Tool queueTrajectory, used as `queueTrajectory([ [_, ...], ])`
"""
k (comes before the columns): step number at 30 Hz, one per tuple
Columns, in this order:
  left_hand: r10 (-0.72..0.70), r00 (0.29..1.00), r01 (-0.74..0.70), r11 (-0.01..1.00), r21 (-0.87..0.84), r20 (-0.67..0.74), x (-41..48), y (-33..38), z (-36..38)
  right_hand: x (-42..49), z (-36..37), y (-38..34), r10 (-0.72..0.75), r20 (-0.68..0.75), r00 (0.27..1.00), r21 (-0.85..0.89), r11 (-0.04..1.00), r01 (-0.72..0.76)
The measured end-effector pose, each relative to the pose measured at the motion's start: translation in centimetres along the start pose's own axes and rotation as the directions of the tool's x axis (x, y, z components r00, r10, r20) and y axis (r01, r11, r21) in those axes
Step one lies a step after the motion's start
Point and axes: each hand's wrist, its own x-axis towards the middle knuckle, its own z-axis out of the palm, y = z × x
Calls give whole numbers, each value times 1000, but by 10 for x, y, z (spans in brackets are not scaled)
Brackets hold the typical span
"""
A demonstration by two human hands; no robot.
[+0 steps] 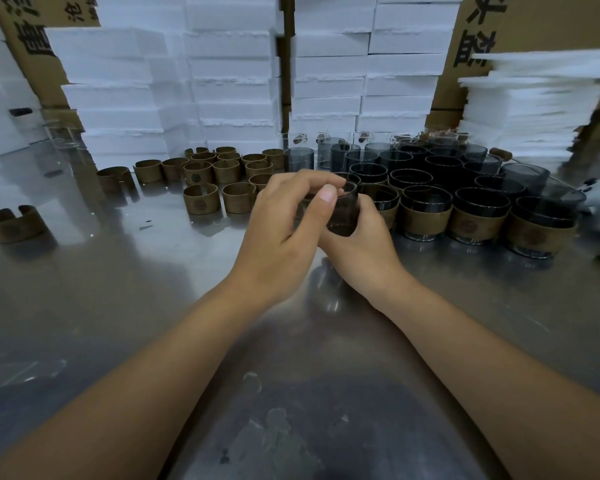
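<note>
A small dark smoked-glass cup (pixel 343 209) is held over the middle of the steel table (pixel 118 306). My right hand (pixel 364 244) cups it from below and the right, fingers curled round its wall. My left hand (pixel 288 220) grips it from the left, thumb lying across the rim and fingers curled over the top. Whether a brown sleeve is on this cup is hidden by my fingers.
Several loose brown sleeves (pixel 201 199) stand left of my hands, one alone (pixel 13 223) at far left. Several dark cups wearing sleeves (pixel 426 213) crowd the right, bare grey cups (pixel 298 159) behind. White foam boxes (pixel 222 81) and foam sheets (pixel 534 98) line the back.
</note>
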Motion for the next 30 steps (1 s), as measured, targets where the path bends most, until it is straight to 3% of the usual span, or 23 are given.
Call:
queueTrajectory([
  [7, -72, 997, 71, 997, -31, -23, 3, -7, -2, 0, -1, -2, 88, -36, 995, 57, 995, -86],
  [14, -174, 978, 184, 980, -79, 117, 4, -19, -2, -2, -1, -2, 88, -32, 996, 50, 995, -86],
  [23, -384, 908, 412, 893, -182, 169, 6, -24, 3, -4, 1, -2, -56, 30, 998, -21, 998, 56],
  [30, -438, 895, 443, 850, -284, 86, 8, -26, 0, -4, 2, 0, -70, 77, 995, -45, 996, 73],
])
